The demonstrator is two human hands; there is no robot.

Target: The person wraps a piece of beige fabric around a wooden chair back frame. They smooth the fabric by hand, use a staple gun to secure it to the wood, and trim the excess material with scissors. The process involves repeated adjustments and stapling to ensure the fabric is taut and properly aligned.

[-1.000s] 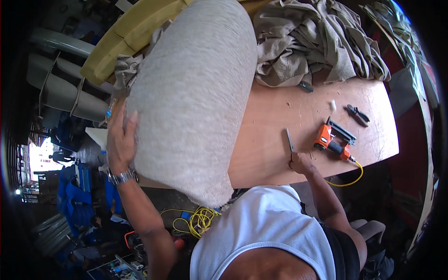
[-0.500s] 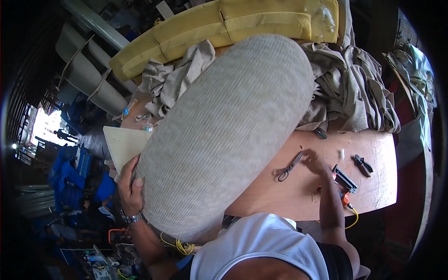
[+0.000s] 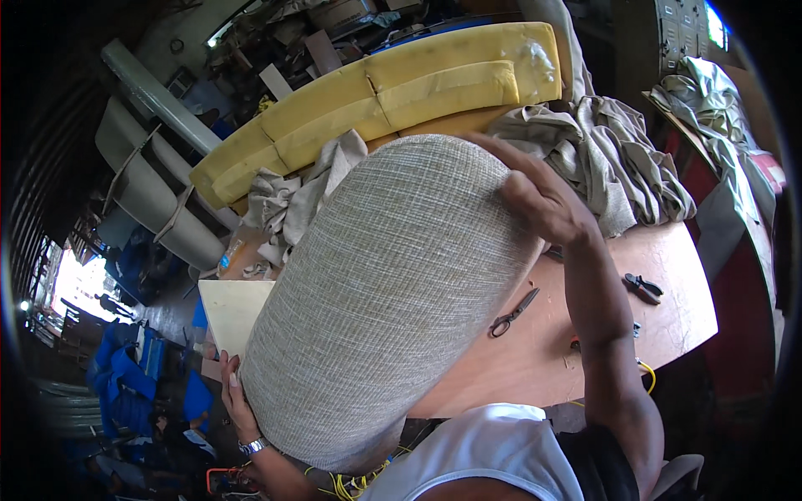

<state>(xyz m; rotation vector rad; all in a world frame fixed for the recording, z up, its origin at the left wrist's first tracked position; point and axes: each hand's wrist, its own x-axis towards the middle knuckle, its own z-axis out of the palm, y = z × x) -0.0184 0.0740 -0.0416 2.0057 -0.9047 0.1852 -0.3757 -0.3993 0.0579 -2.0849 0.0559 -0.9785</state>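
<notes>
The 2 hands grip a large cushion [image 3: 393,301] covered in grey woven fabric: the left hand [image 3: 236,401] clasps its lower near end, fingers curled around the edge, and the right hand [image 3: 535,196] presses on its upper far end, fingers spread over the top. The cushion stands tilted over the wooden tabletop [image 3: 543,351], its far end higher. Just right of the cushion lie scissors [image 3: 514,311] on the tabletop, and farther right a pair of pliers [image 3: 643,287]. Behind the cushion sit crumpled beige cloth [image 3: 618,163] and long yellow foam pieces [image 3: 376,92]. Left of the cushion a pale board [image 3: 230,305] shows.
</notes>
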